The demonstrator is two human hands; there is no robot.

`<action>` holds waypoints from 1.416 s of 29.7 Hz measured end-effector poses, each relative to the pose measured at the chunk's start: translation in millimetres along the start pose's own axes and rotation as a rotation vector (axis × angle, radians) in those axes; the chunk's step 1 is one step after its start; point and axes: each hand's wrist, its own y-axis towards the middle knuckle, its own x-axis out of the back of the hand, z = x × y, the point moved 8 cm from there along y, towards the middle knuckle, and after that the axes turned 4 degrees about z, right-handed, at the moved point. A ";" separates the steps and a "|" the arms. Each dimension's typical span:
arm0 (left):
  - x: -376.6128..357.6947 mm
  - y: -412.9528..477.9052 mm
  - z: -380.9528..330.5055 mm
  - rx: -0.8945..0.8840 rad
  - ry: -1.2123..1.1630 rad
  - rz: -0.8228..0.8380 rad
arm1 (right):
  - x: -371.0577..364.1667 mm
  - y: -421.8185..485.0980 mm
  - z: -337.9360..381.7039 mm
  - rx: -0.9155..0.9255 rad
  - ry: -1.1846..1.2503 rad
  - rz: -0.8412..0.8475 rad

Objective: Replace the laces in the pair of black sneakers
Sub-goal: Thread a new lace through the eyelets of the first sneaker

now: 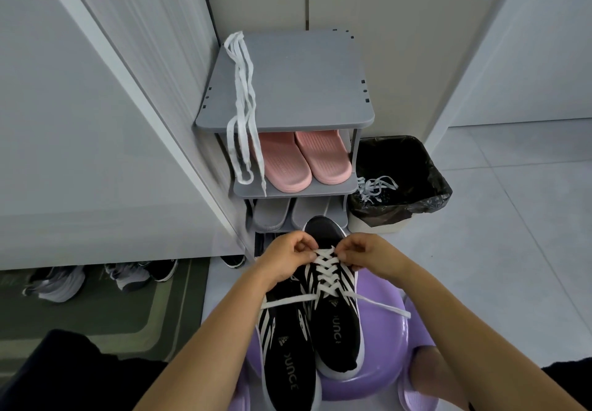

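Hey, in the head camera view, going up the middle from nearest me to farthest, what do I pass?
Purple stool, black sneakers, left hand and right hand pinching the threaded lace, grey slippers, pink slippers, loose white laces draped over the grey rack top.

Hands (288,258) on sneaker (340,330) lace (325,271)

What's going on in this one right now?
A person is lacing one black sneaker on a purple stool. The left hand and right hand pinch the white lace at its toe-end rows; its loose ends trail out sideways. The second sneaker lies beside it, no lace showing. A spare white lace hangs over the grey shoe rack, and tangled laces sit in the bin.
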 end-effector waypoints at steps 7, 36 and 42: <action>-4.3 -20.5 3.3 -0.175 0.110 -0.096 | -11.5 -7.6 -0.9 0.034 -0.032 0.050; -11.5 -34.4 11.2 -0.162 0.018 -0.107 | -9.0 -18.0 0.8 0.059 -0.017 -0.039; -14.6 -22.8 -7.5 -0.225 0.222 -0.028 | -17.1 -16.7 12.9 0.088 -0.303 0.030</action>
